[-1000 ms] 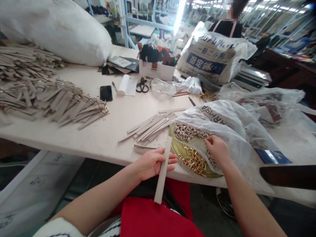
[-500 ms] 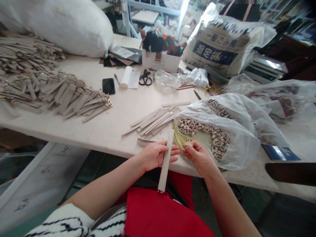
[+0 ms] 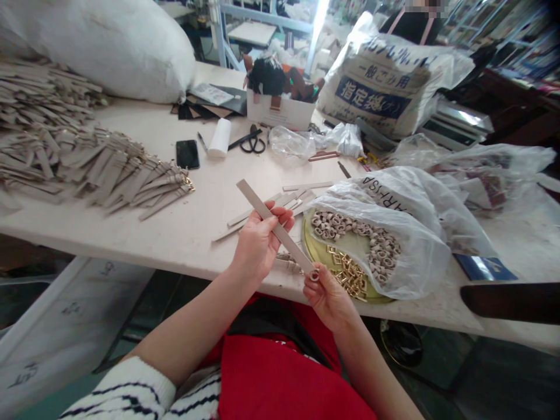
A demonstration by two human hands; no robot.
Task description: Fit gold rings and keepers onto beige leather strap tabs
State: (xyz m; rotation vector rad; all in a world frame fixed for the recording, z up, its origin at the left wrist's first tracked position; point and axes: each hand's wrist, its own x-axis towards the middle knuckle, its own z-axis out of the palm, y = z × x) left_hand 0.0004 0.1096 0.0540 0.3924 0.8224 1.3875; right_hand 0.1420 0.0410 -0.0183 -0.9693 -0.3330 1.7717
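Note:
My left hand (image 3: 260, 239) is closed on a long, flat beige strap (image 3: 255, 198), thumb on top and fingers beneath. The strap slants down to the right. At its lower end my right hand (image 3: 328, 294) pinches a small beige loop (image 3: 314, 274), which touches the strap's end; whether the strap passes through it I cannot tell. Just right of my right hand is a yellow-green tray (image 3: 308, 245) holding gold metal buckles (image 3: 350, 274) and a heap of beige loops (image 3: 385, 254). More loose straps (image 3: 236, 230) lie behind my left hand.
A large pile of straps with gold fittings (image 3: 118, 163) covers the table's left. Behind are a phone (image 3: 187, 154), a white roll (image 3: 219, 138), scissors (image 3: 252, 143) and a box (image 3: 280, 111). A clear plastic bag (image 3: 420, 256) drapes over the tray.
My left hand has risen and turned the strap, so its lower end points right. My right hand has moved down and left, bringing the loop to that end.

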